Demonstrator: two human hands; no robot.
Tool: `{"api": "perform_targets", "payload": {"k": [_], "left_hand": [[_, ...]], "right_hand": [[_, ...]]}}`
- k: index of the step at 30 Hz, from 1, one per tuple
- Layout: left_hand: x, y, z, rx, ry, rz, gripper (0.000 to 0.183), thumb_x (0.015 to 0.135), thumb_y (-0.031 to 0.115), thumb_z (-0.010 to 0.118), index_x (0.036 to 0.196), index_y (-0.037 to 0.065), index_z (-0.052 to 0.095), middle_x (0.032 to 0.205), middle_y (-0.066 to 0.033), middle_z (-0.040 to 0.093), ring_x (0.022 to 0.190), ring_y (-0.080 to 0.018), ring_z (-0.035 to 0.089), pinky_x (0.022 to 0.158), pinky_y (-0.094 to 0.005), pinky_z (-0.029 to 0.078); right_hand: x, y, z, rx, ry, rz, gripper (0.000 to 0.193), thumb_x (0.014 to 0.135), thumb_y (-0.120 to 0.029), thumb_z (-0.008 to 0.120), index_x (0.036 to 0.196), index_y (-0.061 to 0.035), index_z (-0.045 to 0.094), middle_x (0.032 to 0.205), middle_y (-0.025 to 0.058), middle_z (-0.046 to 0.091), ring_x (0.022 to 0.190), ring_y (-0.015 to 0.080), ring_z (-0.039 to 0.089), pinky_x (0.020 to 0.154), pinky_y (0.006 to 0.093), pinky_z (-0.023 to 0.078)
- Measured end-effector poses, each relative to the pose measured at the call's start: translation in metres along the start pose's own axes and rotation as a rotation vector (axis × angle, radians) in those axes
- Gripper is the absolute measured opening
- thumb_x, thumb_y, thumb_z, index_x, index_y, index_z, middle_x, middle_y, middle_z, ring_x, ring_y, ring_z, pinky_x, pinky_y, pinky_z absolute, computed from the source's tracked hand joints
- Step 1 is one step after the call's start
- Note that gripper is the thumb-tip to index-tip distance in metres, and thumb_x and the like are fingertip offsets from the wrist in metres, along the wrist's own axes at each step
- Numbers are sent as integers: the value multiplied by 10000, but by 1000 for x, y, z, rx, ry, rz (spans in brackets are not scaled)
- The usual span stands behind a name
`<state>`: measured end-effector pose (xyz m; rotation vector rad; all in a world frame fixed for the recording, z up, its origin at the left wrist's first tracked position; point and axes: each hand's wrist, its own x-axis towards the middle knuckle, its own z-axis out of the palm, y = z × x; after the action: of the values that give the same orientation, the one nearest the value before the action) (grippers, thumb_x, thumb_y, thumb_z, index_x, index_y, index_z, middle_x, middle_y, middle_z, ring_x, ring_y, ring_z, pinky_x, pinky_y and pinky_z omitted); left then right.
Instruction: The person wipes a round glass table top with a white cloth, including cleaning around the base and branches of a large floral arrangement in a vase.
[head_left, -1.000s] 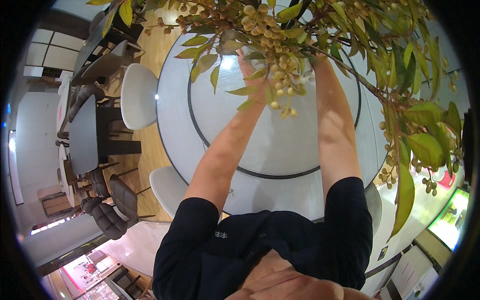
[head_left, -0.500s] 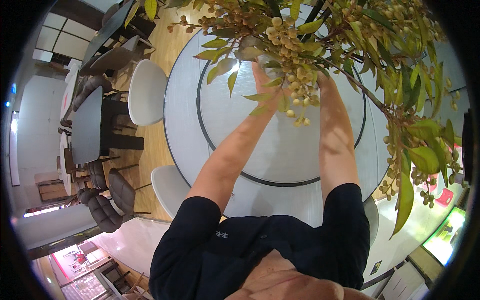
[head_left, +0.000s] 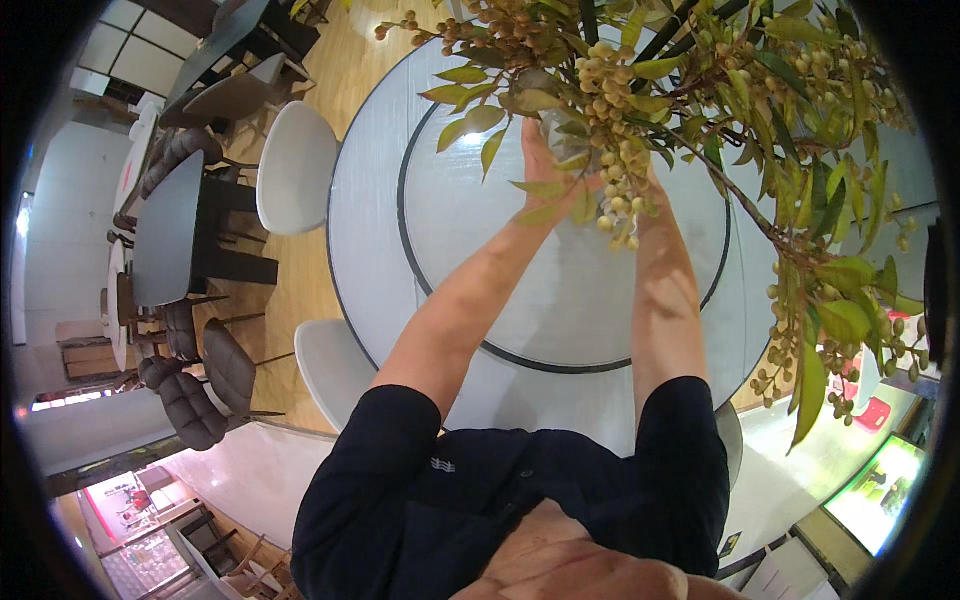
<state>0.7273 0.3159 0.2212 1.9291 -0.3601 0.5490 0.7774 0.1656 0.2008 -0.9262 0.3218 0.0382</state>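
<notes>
A large spray of leafy branches with clusters of pale berries [head_left: 612, 80] spreads over the far part of a round table [head_left: 372, 200]. Below the leaves, part of a clear, glassy vase [head_left: 566, 140] shows between my hands. My left hand [head_left: 545, 172] lies along its left side, with the fingers partly behind leaves. On the other side is my right hand [head_left: 655, 192], mostly covered by berries and foliage. Both arms reach forward over the round turntable [head_left: 540, 300] in the table's middle. The lower part of the vase is hidden.
White chairs [head_left: 297, 168] stand at the table's left edge. Farther left are a dark table [head_left: 170, 230] and brown padded chairs [head_left: 190, 405]. A long branch [head_left: 735, 185] hangs out to the right. A lit screen [head_left: 882, 490] stands at the lower right.
The branches have shifted a little to the right and slightly turned above the table. Both hands stay at the vase, and more of my left hand shows now.
</notes>
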Motion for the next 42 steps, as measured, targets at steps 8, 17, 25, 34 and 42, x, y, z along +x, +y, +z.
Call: {"api": "perform_targets", "payload": {"k": [8,17,25,34,42], "left_hand": [[-27,10,-43,66,-23,27,1249,736,617,737,1556,55,-18,1617,-153,85,1498,-315,92,1235,-437,91],[-52,17,-83,142,-71,31,1308,711,626,761,1559,45,-49,1627,-164,54,1509,-322,64,1241,-434,72],[-57,28,-101,-136,-30,-21,1490,543,571,896,1541,-21,-39,1590,-257,121,1482,-400,155,1225,-442,164],[-68,36,-130,98,128,120,1361,522,385,966,1496,-52,121,1418,-237,392,1322,-398,414,1117,-428,361],[-77,51,-151,-29,106,124,1233,552,310,949,1481,5,198,1364,-155,457,1249,-338,475,1084,-385,392]], "right_hand": [[-52,10,24,-9,13,-31,418,978,-358,548,1257,-50,593,1183,104,649,1077,237,620,932,381,512],[-129,46,16,-13,62,10,427,970,-368,556,1252,-50,602,1177,101,657,1077,240,629,939,383,515],[-139,56,12,-70,76,18,425,973,-360,541,1252,-46,607,1169,89,668,1069,241,637,925,362,516],[-170,53,44,-217,213,102,460,962,-425,535,1331,-155,585,1274,44,610,1161,214,574,900,451,493],[-193,45,42,-356,130,-17,437,1007,-397,470,1383,-184,530,1308,25,572,1187,175,526,914,431,460]]}}
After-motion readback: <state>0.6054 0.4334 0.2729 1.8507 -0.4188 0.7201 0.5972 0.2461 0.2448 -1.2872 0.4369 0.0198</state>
